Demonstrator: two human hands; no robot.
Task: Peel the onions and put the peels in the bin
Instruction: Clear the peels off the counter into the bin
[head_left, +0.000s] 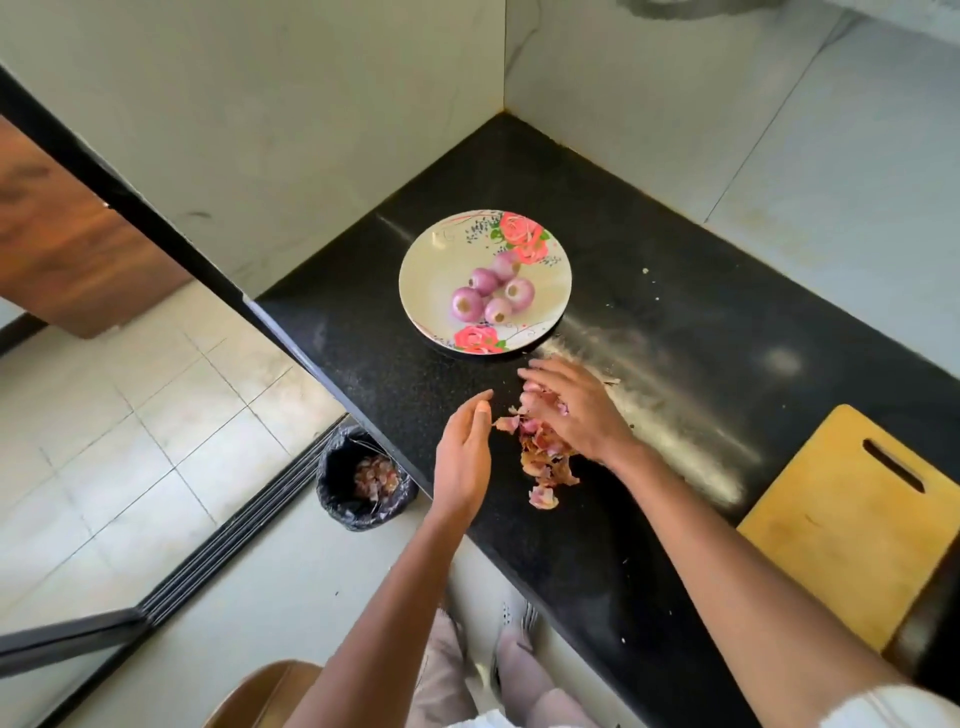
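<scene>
Plate (550, 306) holds five peeled onions (492, 291); bin (363, 480) apparently holds peels (376, 477).

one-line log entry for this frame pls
phase: gathering peels | left hand: open beside pile | right hand: over pile | onions: peeled, on plate | bin: holds peels

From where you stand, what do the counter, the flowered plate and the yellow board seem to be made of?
Counter: looks like polished black stone, perhaps granite; finely speckled, with glossy glare streaks.
Plate: glossy, printed with roses; melamine or glazed ceramic, I cannot tell which.
Yellow board: likely wood or bamboo, possibly plastic; matte, scuffed, with a cut-out handle slot.
</scene>
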